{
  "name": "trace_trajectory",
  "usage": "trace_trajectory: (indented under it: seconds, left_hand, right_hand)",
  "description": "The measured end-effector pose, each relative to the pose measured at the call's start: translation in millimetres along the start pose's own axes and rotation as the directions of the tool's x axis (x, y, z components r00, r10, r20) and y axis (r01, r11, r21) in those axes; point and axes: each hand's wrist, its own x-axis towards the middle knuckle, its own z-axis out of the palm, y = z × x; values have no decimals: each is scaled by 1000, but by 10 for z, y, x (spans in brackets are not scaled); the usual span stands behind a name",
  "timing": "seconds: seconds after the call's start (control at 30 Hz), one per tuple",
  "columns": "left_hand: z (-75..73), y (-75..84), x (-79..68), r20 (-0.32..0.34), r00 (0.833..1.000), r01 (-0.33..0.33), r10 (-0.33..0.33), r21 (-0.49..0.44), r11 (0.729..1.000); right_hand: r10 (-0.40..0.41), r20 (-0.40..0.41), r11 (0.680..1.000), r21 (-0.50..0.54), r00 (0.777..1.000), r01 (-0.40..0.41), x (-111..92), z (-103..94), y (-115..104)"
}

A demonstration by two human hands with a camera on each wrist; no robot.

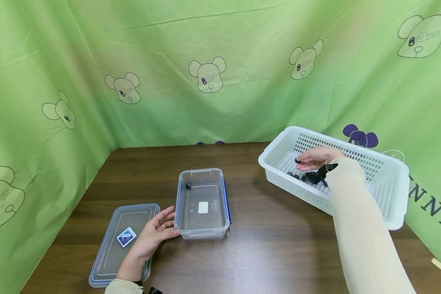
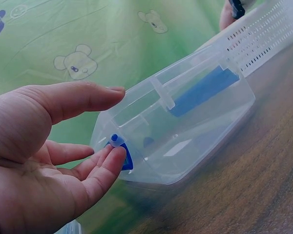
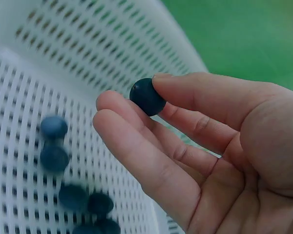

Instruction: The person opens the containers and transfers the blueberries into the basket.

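Observation:
A small dark blue ball (image 3: 147, 96) is pinched between the thumb and fingers of my right hand (image 3: 200, 141). That hand (image 1: 317, 157) is held over the white perforated basket (image 1: 297, 197). Several similar balls (image 3: 54, 127) lie on the basket's floor. My left hand (image 1: 156, 232) rests against the left side of a clear plastic box (image 1: 202, 233), its fingers loosely bent. In the left wrist view the fingertips of the left hand (image 2: 63, 151) are at a blue side latch (image 2: 127, 158), the thumb apart from them. One dark ball (image 1: 188, 186) sits inside the box.
A clear lid (image 1: 108, 249) with blue edging and a blue-and-white label lies on the wooden table (image 1: 264, 261), left of the box and partly under the left forearm. Green printed cloth (image 1: 161, 49) hangs behind and at both sides, close to the basket's far edge.

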Motion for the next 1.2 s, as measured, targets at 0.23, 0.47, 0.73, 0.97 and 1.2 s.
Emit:
trace_trajectory:
  seconds: [0.23,0.47,0.73,0.97,1.2]
  left_hand:
    - [-8,10,0,21,1000,-12,12,-1,1000]
    - [-9,1,4,27,1000,-14,14,-7,1000]
    - [-22,0,9,31,999,-16,17,-7,1000]
    - [-24,-6,10,26,1000,-17,17,-2,1000]
    - [-18,-4,6,25,1000,-19,19,-2,1000]
  right_hand:
    - [57,-50,998,-31,997,-59,29,-74,127]
    - [83,-80,992,-87,993,-90,21,-65,182]
    - [64,-64,990,-124,996,-71,18,-59,191]
    - [-1,8,994,-110,1000,2,-52,-97,93]
    - [-67,76,998,15,995,66,-62,-63,-71]
